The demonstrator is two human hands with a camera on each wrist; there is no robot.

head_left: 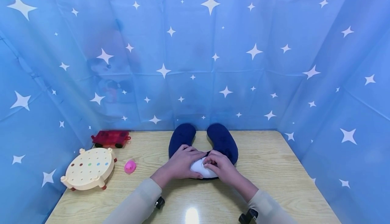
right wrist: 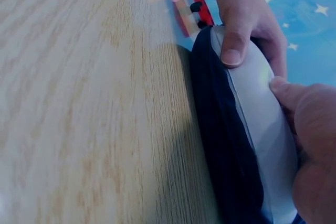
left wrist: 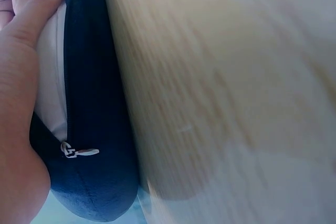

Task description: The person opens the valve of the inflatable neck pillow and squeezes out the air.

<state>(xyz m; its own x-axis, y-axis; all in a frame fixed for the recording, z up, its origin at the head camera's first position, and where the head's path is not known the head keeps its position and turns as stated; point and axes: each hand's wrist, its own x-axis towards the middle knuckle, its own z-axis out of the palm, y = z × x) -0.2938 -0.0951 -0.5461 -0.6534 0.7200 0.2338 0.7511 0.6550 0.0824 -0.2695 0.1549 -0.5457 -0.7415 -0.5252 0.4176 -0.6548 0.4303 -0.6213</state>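
As your left hand [head_left: 185,163] grips and right hand [head_left: 221,167] pinches the crosswise, nine-to-three white insert [head_left: 198,167], the pillow [head_left: 224,143] opens toward twelve o'clock.

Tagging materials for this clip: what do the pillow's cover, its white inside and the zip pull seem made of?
Cover: probably plush fabric, matte, by its dull, velvety navy surface. White inside: smooth, pale, perhaps foam or cloth-covered filling; no weave shows to settle it. Zip pull: likely metal, from its silvery glint.

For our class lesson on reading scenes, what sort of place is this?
Probably a curtained-off tabletop workspace: star-patterned blue curtains hang behind and beside a wood-grain table, which holds a navy U-shaped pillow and a red toy cart.
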